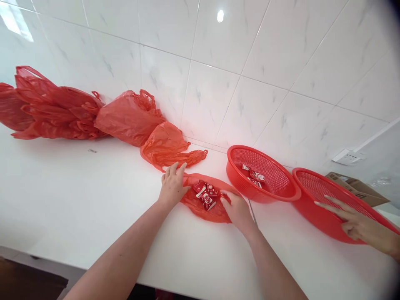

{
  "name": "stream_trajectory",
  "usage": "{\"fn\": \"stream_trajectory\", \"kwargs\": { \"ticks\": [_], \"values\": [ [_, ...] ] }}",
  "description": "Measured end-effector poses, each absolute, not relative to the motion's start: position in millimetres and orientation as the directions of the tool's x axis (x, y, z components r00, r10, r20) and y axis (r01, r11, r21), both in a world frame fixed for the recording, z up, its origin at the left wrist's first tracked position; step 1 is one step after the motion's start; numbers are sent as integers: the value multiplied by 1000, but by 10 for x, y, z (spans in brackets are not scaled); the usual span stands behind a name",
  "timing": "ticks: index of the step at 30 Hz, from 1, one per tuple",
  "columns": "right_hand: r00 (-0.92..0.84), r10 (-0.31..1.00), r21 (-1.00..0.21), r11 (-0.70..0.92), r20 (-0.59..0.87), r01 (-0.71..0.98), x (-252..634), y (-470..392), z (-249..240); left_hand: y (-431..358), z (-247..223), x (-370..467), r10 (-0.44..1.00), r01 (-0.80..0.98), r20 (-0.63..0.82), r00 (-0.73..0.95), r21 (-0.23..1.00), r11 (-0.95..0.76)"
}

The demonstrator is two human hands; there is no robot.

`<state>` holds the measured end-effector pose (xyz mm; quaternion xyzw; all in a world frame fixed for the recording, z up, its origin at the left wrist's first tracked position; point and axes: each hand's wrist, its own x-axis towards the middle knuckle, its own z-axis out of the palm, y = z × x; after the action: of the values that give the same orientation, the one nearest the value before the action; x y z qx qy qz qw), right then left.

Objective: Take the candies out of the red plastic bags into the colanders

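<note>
On the desk (pixel 78 200): a red bag (pixel 204 208) lies open, small red packets (pixel 206 195) inside it.
Left hand (pixel 173 183): flat on the bag's left edge, fingers (pixel 175 168) spread, gripping nothing.
Right hand (pixel 237 208): at the bag's right edge, fingers curled on the plastic.
Near basket (pixel 275 187): just right of the bag, few packets inside.
Far basket (pixel 325 216): another person's hand (pixel 356 223) rests on it.
By the wall: more red bags (pixel 93 114).
</note>
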<state>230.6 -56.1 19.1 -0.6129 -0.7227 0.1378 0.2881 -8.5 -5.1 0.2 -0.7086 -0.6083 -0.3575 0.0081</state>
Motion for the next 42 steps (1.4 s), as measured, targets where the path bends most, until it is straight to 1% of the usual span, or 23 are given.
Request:
{"fn": "stream_trajectory", "kwargs": {
  "ticks": [3, 5, 7, 10, 13, 15, 17, 19, 23, 25, 28, 31, 32, 33, 35, 36, 37, 39, 40, 42],
  "values": [
    [-205, 970, -336, 237, 129, 911, 2445, -861, 277, -35, -19, -132, 914, 840, 406, 5, 495, -225],
    [-265, 963, -244, 270, 53, 931, 2502, -1065, 347, -49, 8, -149, 937, 797, 349, 13, 562, -221],
    [-317, 948, -184, 314, 11, 932, 2524, -1248, 432, -69, 62, -164, 945, 744, 328, 6, 630, -223],
    [-357, 934, -97, 353, -28, 931, 2539, -1458, 568, -93, 166, -197, 939, 623, 335, -71, 751, -221],
    [-364, 930, -11, 364, -45, 931, 2586, -1604, 689, -121, 291, -238, 944, 417, 288, -161, 887, -200],
    [-379, 925, 9, 379, -9, 925, 2638, -1676, 763, -165, 405, -265, 954, 273, 252, -164, 941, -201],
    [-402, 913, -35, 405, 64, 914, 2697, -1722, 846, -235, 558, -288, 966, 167, 227, -124, 964, -205],
    [-406, 901, -121, 425, 155, 897, 2751, -1730, 946, -318, 746, -305, 977, 105, 205, -59, 975, -198],
    [-281, 912, -260, 360, 298, 896, 2813, -1646, 1177, -447, 1139, -319, 981, 73, 185, 64, 979, -189],
    [-206, 909, -309, 325, 362, 894, 2815, -1597, 1279, -478, 1294, -320, 978, 100, 194, 71, 975, -201],
    [-130, 869, -377, 337, 477, 863, 2793, -1572, 1367, -496, 1442, -334, 972, 119, 230, 41, 965, -233],
    [-84, 813, -398, 369, 576, 840, 2777, -1606, 1345, -500, 1485, -395, 960, 41, 280, 28, 959, -281],
    [-108, 814, -382, 380, 571, 842, 2782, -1624, 1315, -502, 1476, -431, 957, 16, 289, 30, 957, -290],
    [-151, 831, -362, 387, 535, 848, 2793, -1643, 1275, -508, 1456, -473, 956, 4, 292, 30, 956, -292],
    [-238, 892, -342, 377, 384, 861, 2836, -1683, 1176, -538, 1389, -570, 964, 16, 264, 34, 964, -264],
    [-256, 919, -352, 357, 301, 865, 2866, -1705, 1120, -567, 1345, -622, 971, 33, 234, 44, 971, -235],
    [-250, 939, -378, 325, 235, 867, 2899, -1728, 1063, -607, 1295, -673, 978, 48, 203, 56, 977, -205],
    [-192, 968, -459, 245, 159, 854, 2969, -1782, 940, -714, 1177, -777, 982, 48, 172, 72, 983, -176],
    [-156, 979, -501, 202, 132, 841, 3000, -1812, 872, -774, 1107, -832, 982, 35, 178, 62, 983, -180],
    [-90, 993, -581, 119, 78, 805, 3038, -1878, 712, -889, 942, -950, 977, 7, 212, -15, 977, -212]
  ]
}}
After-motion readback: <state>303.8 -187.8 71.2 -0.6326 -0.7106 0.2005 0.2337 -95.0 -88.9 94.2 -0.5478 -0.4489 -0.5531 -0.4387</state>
